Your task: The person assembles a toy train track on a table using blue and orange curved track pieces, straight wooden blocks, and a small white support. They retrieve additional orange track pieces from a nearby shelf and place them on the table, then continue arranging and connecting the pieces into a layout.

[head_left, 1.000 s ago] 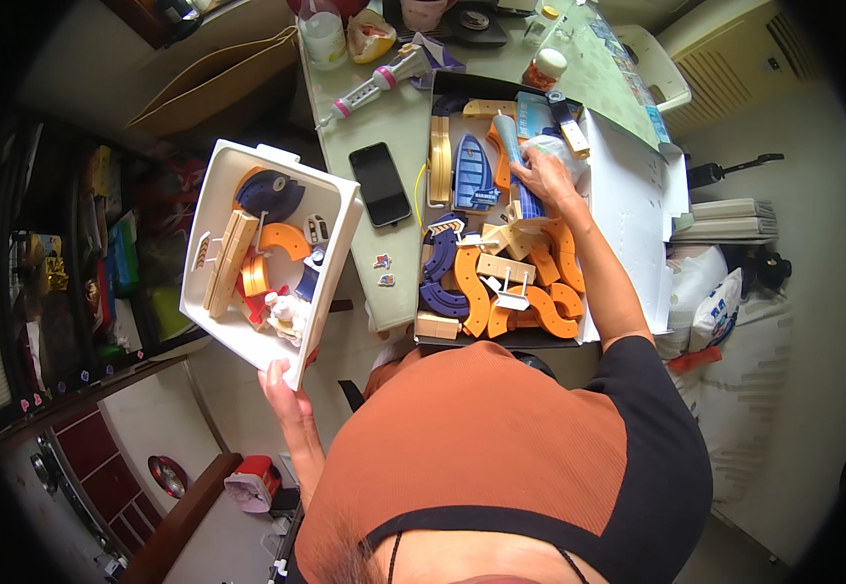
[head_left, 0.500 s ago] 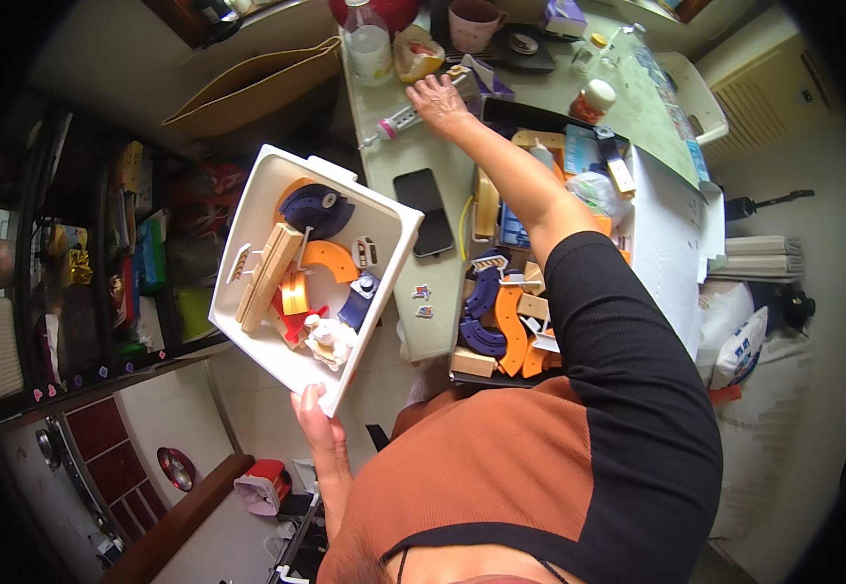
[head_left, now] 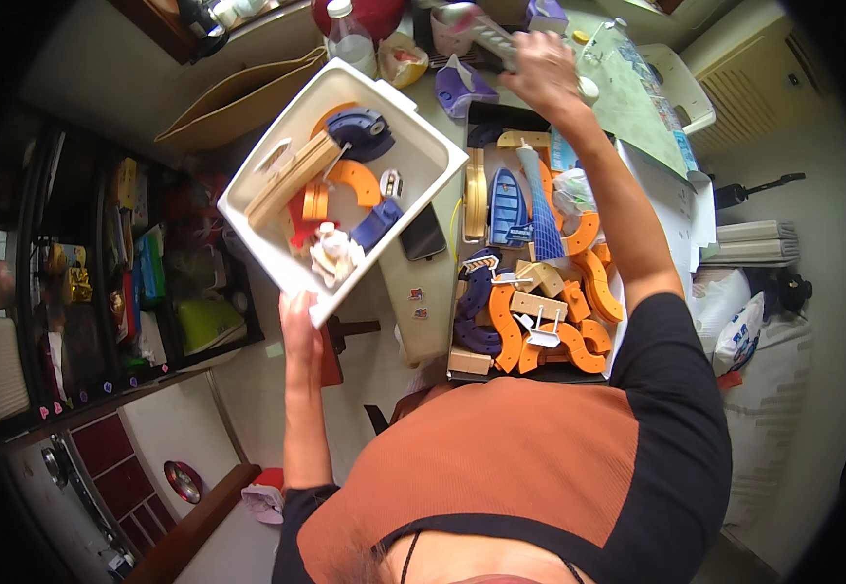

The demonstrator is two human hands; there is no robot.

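My left hand [head_left: 298, 316] grips the near corner of a white plastic bin [head_left: 409, 134], which is tilted and held at the table's left edge. Inside the bin lie wooden track pieces [head_left: 292, 180], an orange curved track [head_left: 355, 183], a dark blue round part [head_left: 360, 134] and a white figure [head_left: 333, 255]. Over the far part of the table my right hand [head_left: 545, 73] is closed around a long white tube with a pink end [head_left: 481, 31], smeared by motion. Below the right forearm, a black box [head_left: 501, 109] holds orange curved tracks [head_left: 506, 326], wooden blocks and a blue boat [head_left: 509, 206].
A phone [head_left: 424, 237] lies partly under the bin, near two small stickers [head_left: 417, 294]. A bottle [head_left: 352, 44], a purple carton [head_left: 464, 88] and an opened fruit [head_left: 404, 60] stand at the back. Dark shelves [head_left: 102, 263] fill the left side.
My right hand has lifted the tube off the table and swung it right and away. My left hand has brought the bin farther forward and right, partly over the phone. More of the black box shows.
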